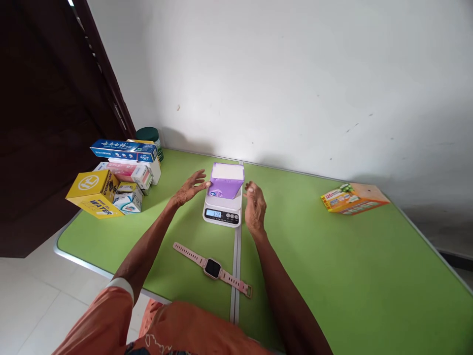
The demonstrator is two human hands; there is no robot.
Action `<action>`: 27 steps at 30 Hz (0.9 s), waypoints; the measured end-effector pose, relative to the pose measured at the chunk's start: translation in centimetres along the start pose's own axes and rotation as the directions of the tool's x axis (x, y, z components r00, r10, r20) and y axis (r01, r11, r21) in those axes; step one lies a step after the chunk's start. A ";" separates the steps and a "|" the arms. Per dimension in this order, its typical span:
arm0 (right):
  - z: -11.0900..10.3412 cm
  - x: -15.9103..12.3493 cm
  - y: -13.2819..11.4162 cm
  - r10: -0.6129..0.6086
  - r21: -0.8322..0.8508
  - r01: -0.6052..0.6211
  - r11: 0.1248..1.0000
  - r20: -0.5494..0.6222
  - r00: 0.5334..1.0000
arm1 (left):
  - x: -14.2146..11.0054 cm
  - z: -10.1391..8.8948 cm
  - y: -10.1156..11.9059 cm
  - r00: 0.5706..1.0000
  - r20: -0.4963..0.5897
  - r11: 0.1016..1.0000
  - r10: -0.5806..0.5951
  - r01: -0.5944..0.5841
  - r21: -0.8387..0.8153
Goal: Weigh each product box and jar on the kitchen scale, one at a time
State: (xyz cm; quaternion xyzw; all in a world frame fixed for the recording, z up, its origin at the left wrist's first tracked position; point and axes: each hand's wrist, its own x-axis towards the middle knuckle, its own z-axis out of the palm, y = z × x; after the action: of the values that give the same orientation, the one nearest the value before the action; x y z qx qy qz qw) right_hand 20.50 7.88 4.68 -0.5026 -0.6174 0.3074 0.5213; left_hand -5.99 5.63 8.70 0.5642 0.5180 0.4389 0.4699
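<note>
A purple pack with a white top stands on a small white kitchen scale, whose lit display seems to read 372. On the pack's left is my left hand, open with fingers spread; its thumb tip is at the pack's edge, and whether it touches I cannot tell. My right hand is at the other side, fingers loosely bent and holding nothing, with a small gap to the pack. Closer to me, a smartwatch with a pink strap lies stretched out flat on the table.
Several boxes are piled at the table's left, including a yellow box and a blue toothpaste box, before a green-lidded jar. An orange box lies at the right. A seam crosses the green table, which meets a white wall.
</note>
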 end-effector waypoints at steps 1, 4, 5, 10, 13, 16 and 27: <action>0.0 -0.2 0.4 -0.017 -0.020 0.016 1.000 -0.046 0.999 | -0.3 0.0 -0.2 1.000 -0.014 1.000 -0.008 0.008 -0.003; 0.3 -0.7 1.1 -0.042 -0.059 0.035 0.998 -0.135 0.990 | -0.5 0.6 -0.9 0.997 -0.078 1.000 0.004 -0.006 -0.023; 0.3 -0.8 1.2 -0.027 -0.055 0.019 0.998 -0.150 0.988 | -0.5 0.9 -1.1 0.994 -0.106 0.999 0.004 -0.009 -0.038; 0.6 -1.0 1.6 0.031 -0.009 -0.032 0.999 -0.120 0.992 | -0.1 1.9 -2.3 0.987 -0.158 0.997 0.005 -0.018 -0.079; 0.7 -0.9 1.7 0.024 -0.008 -0.025 1.000 -0.107 0.994 | 0.0 2.0 -2.7 0.987 -0.159 0.998 0.016 -0.027 -0.063; 0.8 -0.9 1.8 0.058 0.009 -0.058 0.998 -0.095 0.994 | 0.1 2.0 -2.9 0.986 -0.165 0.998 0.014 -0.024 -0.058; 0.7 -0.9 1.9 0.111 0.068 -0.107 0.992 -0.066 0.992 | 0.1 1.9 -3.5 0.985 -0.170 0.997 0.021 -0.033 -0.069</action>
State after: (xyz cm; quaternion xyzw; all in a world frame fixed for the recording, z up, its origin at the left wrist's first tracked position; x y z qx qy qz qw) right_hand 20.32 7.74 2.51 -0.5289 -0.5603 0.3374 0.5408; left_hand -4.76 5.68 4.91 0.5146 0.5322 0.5099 0.4381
